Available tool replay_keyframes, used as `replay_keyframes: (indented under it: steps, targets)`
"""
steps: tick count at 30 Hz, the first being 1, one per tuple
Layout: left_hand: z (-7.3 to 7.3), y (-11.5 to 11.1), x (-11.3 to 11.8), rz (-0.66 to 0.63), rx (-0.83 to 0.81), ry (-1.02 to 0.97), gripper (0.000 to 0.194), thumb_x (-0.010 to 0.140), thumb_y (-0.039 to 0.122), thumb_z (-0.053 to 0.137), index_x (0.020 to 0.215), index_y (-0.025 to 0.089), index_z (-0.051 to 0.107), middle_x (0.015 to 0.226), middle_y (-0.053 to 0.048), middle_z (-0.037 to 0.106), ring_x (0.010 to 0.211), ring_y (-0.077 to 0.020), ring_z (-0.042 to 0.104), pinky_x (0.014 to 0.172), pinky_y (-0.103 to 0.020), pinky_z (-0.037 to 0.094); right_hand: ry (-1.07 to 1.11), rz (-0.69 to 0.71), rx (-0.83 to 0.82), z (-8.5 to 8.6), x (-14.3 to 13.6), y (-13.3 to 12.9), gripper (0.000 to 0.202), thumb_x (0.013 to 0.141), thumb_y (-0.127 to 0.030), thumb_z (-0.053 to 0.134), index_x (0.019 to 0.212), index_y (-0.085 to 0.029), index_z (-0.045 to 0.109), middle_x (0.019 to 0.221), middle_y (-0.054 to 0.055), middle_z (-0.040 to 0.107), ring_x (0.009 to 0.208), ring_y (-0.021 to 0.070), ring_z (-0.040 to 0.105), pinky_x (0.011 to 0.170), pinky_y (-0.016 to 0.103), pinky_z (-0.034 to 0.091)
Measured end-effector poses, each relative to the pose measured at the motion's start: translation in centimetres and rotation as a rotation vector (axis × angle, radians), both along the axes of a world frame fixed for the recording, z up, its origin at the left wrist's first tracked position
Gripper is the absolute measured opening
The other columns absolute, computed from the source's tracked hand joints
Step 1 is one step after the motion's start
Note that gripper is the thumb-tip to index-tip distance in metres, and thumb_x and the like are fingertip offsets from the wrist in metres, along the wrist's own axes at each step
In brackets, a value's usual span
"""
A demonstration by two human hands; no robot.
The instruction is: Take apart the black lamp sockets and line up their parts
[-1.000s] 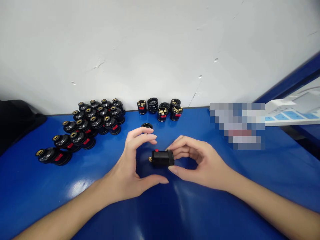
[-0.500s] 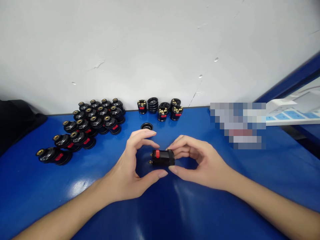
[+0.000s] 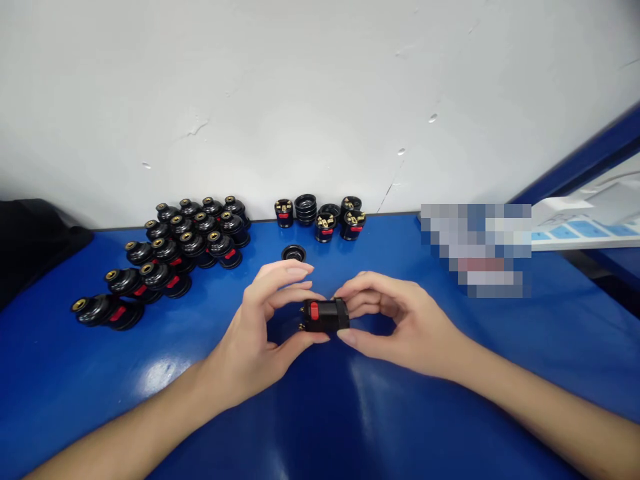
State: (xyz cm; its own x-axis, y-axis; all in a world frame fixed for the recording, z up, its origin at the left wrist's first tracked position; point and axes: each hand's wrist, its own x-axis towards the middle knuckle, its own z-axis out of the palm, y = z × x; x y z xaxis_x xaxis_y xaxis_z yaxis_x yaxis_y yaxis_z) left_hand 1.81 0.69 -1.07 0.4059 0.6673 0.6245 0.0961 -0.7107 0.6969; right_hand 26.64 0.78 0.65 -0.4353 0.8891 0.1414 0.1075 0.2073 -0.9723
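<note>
On the blue worktop [image 3: 400, 427], the right hand [image 3: 405, 327] has its fingers clamped on the ringed end of a black cylindrical part [image 3: 327, 316], which lies sideways between both hands. The left hand [image 3: 255, 333] closes thumb and fingers on the other end, near a red tab [image 3: 315, 311] and brass terminals [image 3: 301, 327]. Beyond stand slanting rows of black brass-topped assemblies [image 3: 160, 279] at left and a small round black piece [image 3: 294, 254]; farther, loose black parts [image 3: 325, 229] stand near a white wall [image 3: 300, 100].
</note>
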Motion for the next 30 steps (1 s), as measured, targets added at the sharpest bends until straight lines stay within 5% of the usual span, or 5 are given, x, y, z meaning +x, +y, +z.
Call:
replay_keyframes:
  steps: [4,10,17,21,30]
  targets:
    - [-0.3,0.4,-0.2,-0.015,0.033,0.024,0.096,0.086,0.000,0.086,0.160,0.032,0.034,0.149,-0.013,0.055,0.146,-0.0323,0.060,0.113,-0.053,0.065,-0.011,0.005,0.057,0.0,0.1,-0.1,0.034,0.086,-0.016,0.086,0.116,-0.022,0.070,0.102,0.001,0.081,0.088,0.0163,0.084,0.087,0.026,0.071]
    - [-0.1,1.0,-0.7,0.027,0.105,0.117,0.082,0.089,0.012,0.088,0.155,0.028,0.042,0.142,-0.014,0.063,0.144,-0.0294,0.058,0.120,-0.054,0.057,-0.072,0.011,0.232,-0.4,0.2,-0.2,0.032,0.095,-0.021,0.081,0.126,-0.025,0.073,0.119,0.005,0.074,0.109,0.0190,0.079,0.100,0.032,0.069]
    - [1.0,1.9,-1.8,0.322,0.188,0.510,0.045,0.107,0.013,0.057,0.151,0.021,0.051,0.159,-0.018,0.051,0.156,-0.0319,0.048,0.137,-0.069,0.024,-0.211,-0.067,0.343,-0.8,0.0,-0.6,0.023,0.095,-0.020,0.079,0.116,-0.025,0.071,0.118,0.007,0.073,0.106,0.0214,0.078,0.096,0.037,0.068]
    - [0.2,2.5,-2.2,0.373,0.196,0.586,0.043,0.105,0.015,0.061,0.147,0.023,0.057,0.164,-0.018,0.046,0.161,-0.0372,0.042,0.132,-0.068,0.036,-0.289,-0.124,0.436,-0.8,-0.1,-0.6,0.025,0.094,-0.016,0.076,0.116,-0.026,0.068,0.119,0.009,0.075,0.112,0.0253,0.076,0.099,0.043,0.065]
    - [-0.2,2.7,-2.1,0.389,0.134,0.555,0.006,0.105,0.018,0.065,0.109,0.020,0.069,0.136,-0.012,0.072,0.139,-0.0309,0.066,0.117,-0.054,0.058,-0.453,-0.176,0.495,-1.0,0.3,0.1,0.028,0.095,-0.025,0.077,0.120,-0.026,0.066,0.119,0.007,0.080,0.119,0.0312,0.075,0.110,0.052,0.060]
